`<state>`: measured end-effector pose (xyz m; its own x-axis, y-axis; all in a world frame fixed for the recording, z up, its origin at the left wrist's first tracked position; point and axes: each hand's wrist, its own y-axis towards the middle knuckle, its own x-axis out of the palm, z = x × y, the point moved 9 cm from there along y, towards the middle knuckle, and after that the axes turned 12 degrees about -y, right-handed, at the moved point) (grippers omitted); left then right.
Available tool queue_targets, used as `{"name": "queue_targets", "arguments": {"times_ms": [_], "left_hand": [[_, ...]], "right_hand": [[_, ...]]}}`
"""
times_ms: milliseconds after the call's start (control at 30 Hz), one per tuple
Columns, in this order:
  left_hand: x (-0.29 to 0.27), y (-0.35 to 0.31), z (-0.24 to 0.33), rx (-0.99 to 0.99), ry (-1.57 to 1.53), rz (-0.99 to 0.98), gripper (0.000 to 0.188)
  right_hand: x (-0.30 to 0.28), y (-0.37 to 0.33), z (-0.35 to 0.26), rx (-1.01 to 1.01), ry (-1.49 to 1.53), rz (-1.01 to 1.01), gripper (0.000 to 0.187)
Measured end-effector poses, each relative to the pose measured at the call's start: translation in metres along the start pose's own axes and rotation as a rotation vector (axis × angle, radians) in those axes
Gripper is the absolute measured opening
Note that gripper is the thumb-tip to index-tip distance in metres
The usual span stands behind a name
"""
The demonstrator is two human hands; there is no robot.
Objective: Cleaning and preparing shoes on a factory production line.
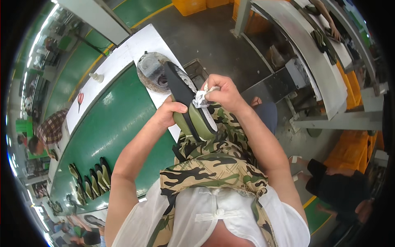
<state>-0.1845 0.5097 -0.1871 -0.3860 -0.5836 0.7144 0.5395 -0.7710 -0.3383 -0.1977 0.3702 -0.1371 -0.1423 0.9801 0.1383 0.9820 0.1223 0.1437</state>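
Concrete-grey floor [210, 35] spreads through a wide workshop, giving way on the far left to green flooring [144, 10] marked with yellow lines. Along the person's left runs a long table [115, 123], its glossy green top bordered by a white strip and catching pale reflections; the fisheye lens bends its edge into a curve. Across the floor on the right stands a pale workbench [306, 57] on metal legs, with orange crates [339, 158] below and beside it. One co-worker in dark clothing [337, 181] is at the lower right, and another in a plaid shirt [53, 127] is beyond the table's left edge. A camouflage apron [214, 173] covers the person's front. Several dark-and-green shoes [105, 171] lie side by side on the green top, at its near left part. At the table's right end sits a stained grey vessel [152, 66], just beyond the black-and-olive shoe [197, 123], which is held up in front of the apron. The left hand [166, 113] grips the shoe's side, thumb laid across it; the right hand [224, 92] pinches a crumpled white cloth [201, 99] against its pale edge. Red-handled scissors [80, 99] and a small white bottle [97, 77] rest apart on the white strip.
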Motion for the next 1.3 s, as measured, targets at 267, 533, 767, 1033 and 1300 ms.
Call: {"name": "queue_targets", "arguments": {"times_ms": [267,533,767,1033,1300], "left_hand": [[0.0,0.01,0.012,0.141,0.015,0.1,0.066],[0.055,0.031,0.04,0.364,0.335,0.143,0.055],[0.105,0.068,0.04,0.5,0.895,0.101,0.058],[0.233,0.133,0.061,0.444,1.035,-0.027,0.045],[0.46,0.184,0.178,1.114,0.961,-0.376,0.056]], "right_hand": [[-0.035,-0.038,0.011,-0.007,-0.016,-0.066,0.016],[-0.105,-0.07,0.048,0.117,-0.12,0.485,0.014],[-0.131,-0.081,0.09,0.174,0.261,0.711,0.015],[-0.193,-0.102,0.066,0.025,0.699,0.845,0.014],[-0.224,-0.166,0.19,0.17,0.891,1.082,0.014]]}}
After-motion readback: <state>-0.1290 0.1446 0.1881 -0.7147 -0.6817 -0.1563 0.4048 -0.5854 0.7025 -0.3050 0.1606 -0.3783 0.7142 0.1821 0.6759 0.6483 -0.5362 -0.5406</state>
